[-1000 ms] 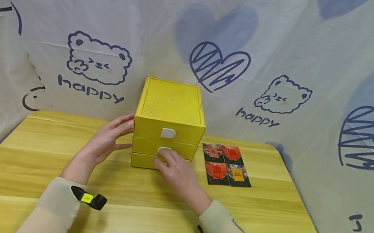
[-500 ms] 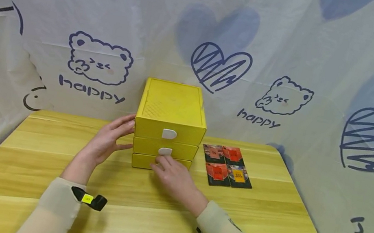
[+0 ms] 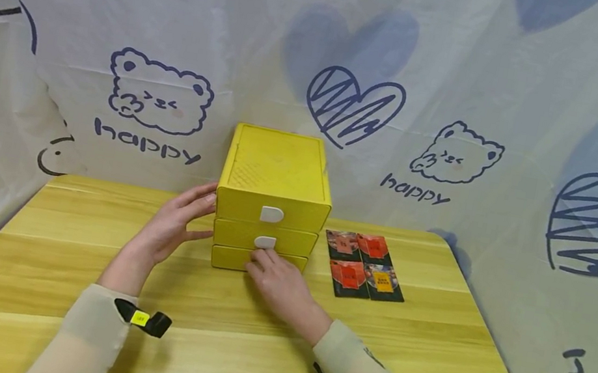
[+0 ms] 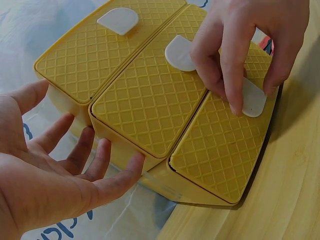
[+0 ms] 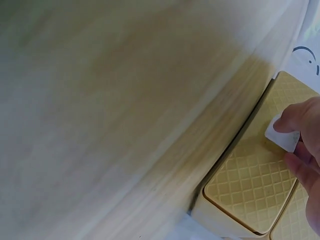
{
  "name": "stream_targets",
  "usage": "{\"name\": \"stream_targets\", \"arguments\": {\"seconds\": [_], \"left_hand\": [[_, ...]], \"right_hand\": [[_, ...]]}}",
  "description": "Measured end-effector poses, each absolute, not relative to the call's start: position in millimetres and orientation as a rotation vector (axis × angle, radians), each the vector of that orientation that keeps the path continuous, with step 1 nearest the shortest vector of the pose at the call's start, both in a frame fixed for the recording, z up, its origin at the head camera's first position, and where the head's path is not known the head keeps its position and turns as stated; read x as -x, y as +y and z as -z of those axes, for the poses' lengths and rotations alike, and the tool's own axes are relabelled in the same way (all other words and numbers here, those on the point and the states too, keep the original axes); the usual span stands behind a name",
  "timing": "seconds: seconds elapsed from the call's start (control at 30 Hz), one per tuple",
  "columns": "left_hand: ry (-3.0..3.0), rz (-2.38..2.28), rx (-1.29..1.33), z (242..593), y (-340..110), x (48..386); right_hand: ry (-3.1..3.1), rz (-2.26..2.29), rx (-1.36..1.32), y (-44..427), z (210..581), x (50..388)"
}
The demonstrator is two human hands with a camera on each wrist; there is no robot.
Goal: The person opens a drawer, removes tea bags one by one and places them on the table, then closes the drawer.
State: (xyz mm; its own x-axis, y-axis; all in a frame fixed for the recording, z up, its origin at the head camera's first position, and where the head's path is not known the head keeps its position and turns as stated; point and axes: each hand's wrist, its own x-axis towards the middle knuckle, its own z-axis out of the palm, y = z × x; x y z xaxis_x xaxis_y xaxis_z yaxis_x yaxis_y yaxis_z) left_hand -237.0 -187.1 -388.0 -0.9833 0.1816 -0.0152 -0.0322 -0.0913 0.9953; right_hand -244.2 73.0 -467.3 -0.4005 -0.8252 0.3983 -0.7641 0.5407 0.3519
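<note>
A yellow three-drawer box [image 3: 280,163] stands at the back of the table, its drawers closed, each with a white tab. My left hand [image 3: 167,227] rests against the box's left side, and in the left wrist view its fingers [image 4: 102,157] are spread and relaxed. At the bottom drawer [image 3: 227,258], my right hand [image 3: 287,290] pinches the lowest white tab [image 4: 254,98] between thumb and fingers. The right wrist view shows this tab [image 5: 283,135] between the digits. The middle tab [image 3: 264,242] is just above that hand.
Four small cards with red and orange patches [image 3: 364,267] lie together on the wooden table [image 3: 222,358], right of the box. A white cloth [image 3: 266,29] printed with bears and hearts hangs behind the table and along its sides.
My right hand has shifted slightly down from near the middle tab to the bottom drawer's tab, uncovering the middle one. My left hand stays against the box's side.
</note>
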Motion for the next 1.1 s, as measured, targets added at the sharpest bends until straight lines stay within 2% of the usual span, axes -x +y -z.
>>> {"name": "stream_targets", "arguments": {"seconds": [1.1], "left_hand": [[2.005, -2.208, -0.159, 389.1, -186.1, 236.5]], "right_hand": [[-2.280, 0.144, -1.299, 75.3, 461.3, 229.7]]}}
